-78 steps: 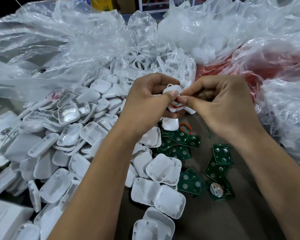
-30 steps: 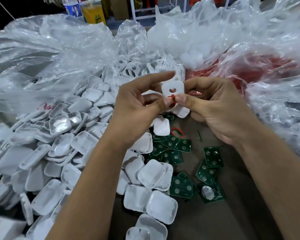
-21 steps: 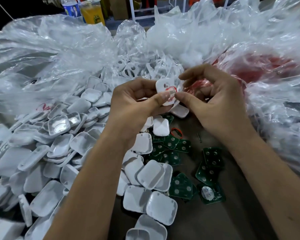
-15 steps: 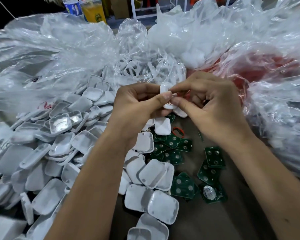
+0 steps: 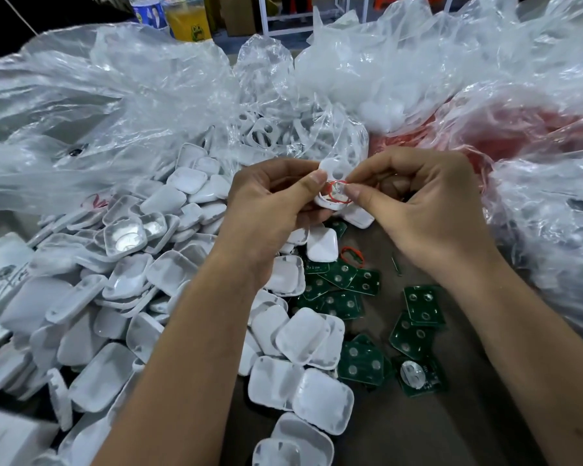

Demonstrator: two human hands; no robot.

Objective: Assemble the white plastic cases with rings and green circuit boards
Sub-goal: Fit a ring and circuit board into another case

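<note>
Risk: I judge the red ring could spring out of its seat or twist if either thumb lifts unevenly; it looks thin and elastic, and it sits at the case's rim.
Second risk: the case half could slip and drop into the loose pile of white cases at left, where I would lose track of it.
Case look: small, white, rounded-square shell with cut-outs, held above the table between both hands, centre of the scene.
Ring look: thin red loop lying on the case face (whether fully seated I cannot tell, the fingertips cover part of it).
Left hand: grasping the case, thumb pressed at its left edge.
Right hand: fingers curled, thumb and forefinger pinching at the ring on the case's right side.
Boards: green circuit boards lie scattered on the table nearer me, right of the pile, untouched.
Spare: another red ring lies on the table just beyond the boards.
</note>
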